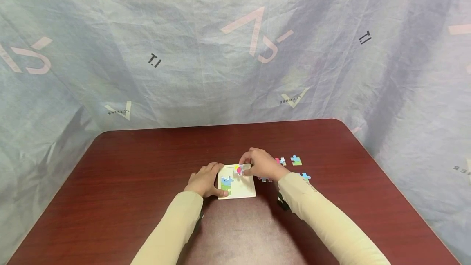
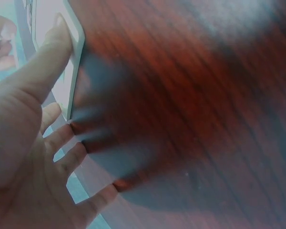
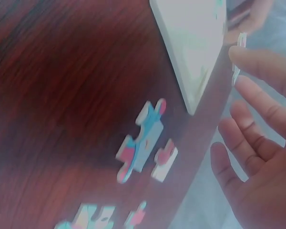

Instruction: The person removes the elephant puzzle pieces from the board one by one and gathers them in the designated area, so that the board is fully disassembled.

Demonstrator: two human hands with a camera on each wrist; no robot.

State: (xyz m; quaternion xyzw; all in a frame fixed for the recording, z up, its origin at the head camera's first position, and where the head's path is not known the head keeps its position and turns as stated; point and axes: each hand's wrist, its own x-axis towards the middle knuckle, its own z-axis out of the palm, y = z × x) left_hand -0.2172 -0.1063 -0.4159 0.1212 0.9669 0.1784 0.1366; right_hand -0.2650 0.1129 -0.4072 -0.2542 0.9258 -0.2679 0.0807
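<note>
A pale, square puzzle board (image 1: 244, 190) lies on the table in the head view. Blue and green jigsaw pieces (image 1: 226, 185) fill part of its left side. My left hand (image 1: 204, 181) rests along the board's left edge, its thumb lying over the frame in the left wrist view and its other fingers spread, tips at the tabletop. Above the board's far part, my right hand (image 1: 261, 165) pinches a jigsaw piece (image 1: 238, 170) with yellow and pink on it between thumb and fingertip. In the right wrist view that piece shows edge-on, and the other fingers are loosely bent.
Loose jigsaw pieces lie right of the board, among them a blue-green one (image 1: 296, 160) and a pink-white one (image 1: 281, 161). My right forearm partly covers others. The dark red table (image 1: 147, 167) ends at a grey printed cloth (image 1: 206, 64) behind.
</note>
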